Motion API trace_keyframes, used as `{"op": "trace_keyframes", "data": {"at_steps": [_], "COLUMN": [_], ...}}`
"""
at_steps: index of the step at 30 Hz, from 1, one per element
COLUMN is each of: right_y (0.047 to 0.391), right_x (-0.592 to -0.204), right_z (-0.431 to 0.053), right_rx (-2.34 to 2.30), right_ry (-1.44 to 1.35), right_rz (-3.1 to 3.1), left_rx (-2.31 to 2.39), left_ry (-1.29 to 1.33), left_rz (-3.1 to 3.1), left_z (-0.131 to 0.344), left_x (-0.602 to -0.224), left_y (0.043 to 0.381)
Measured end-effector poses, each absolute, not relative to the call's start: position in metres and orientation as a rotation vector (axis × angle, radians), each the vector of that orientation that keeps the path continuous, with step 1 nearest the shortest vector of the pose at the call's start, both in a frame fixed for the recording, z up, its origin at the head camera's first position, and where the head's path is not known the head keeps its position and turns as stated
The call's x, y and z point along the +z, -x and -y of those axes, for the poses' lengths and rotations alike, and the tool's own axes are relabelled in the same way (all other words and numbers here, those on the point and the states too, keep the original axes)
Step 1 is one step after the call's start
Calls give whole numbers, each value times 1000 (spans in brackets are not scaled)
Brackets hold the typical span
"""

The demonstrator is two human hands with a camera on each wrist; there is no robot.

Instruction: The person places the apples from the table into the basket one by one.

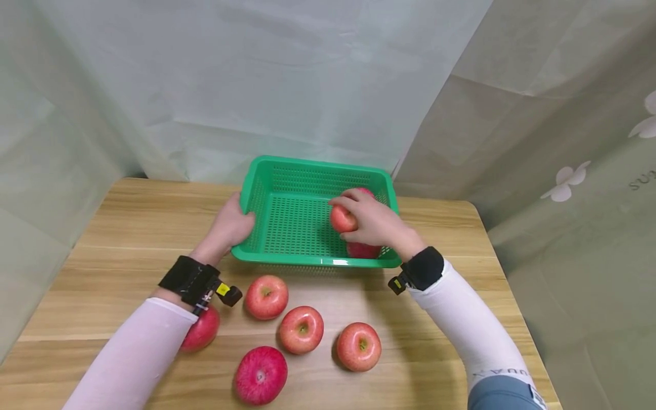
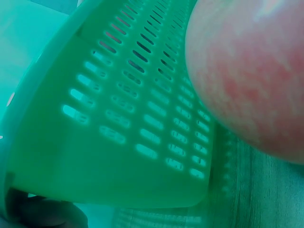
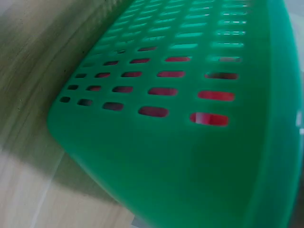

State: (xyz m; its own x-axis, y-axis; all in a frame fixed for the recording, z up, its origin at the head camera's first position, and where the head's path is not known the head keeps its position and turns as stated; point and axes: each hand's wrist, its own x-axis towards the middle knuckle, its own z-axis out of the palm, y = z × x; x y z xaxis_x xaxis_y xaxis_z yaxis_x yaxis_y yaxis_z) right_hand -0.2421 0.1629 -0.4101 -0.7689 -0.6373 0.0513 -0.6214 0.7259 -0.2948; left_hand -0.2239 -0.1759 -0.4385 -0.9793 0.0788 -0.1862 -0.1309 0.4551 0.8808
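Note:
A green plastic basket [image 1: 287, 260] with slotted walls stands near the table's back edge. My left hand [image 1: 232, 223] grips its left rim, the thumb over the inner side. In the left wrist view, fingers [image 2: 47, 212] show under that rim. Inside the basket at its right end, my right hand [image 1: 378, 221] holds a red apple [image 1: 342, 219] between thumb and fingers. One apple [image 1: 363, 250] lies in the front right corner, and another [image 1: 366, 191] is partly hidden behind the hand. The right wrist view shows only the basket's outer wall [image 3: 166, 156], with red behind its slots.
In front of the basket, several apples lie on the wooden table [image 1: 420, 341]: one [image 1: 267, 296] close to the basket, others [image 1: 301, 329] [image 1: 359, 347] to its right, a darker one [image 1: 261, 376] nearer me. Another [image 1: 202, 329] sits partly under my left forearm. Pale sheeting [image 1: 287, 85] hangs behind.

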Motion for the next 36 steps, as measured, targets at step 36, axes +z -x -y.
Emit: {"op": "trace_keyframes", "data": {"at_steps": [36], "right_y": [252], "right_x": [-436], "right_z": [-149], "right_rx": [-367], "right_ry": [1035], "right_rz": [-2870], "left_rx": [1553], "left_ry": [52], "left_rz": [-2488], "left_z": [178], "left_x": [-436], "left_y": [222]}}
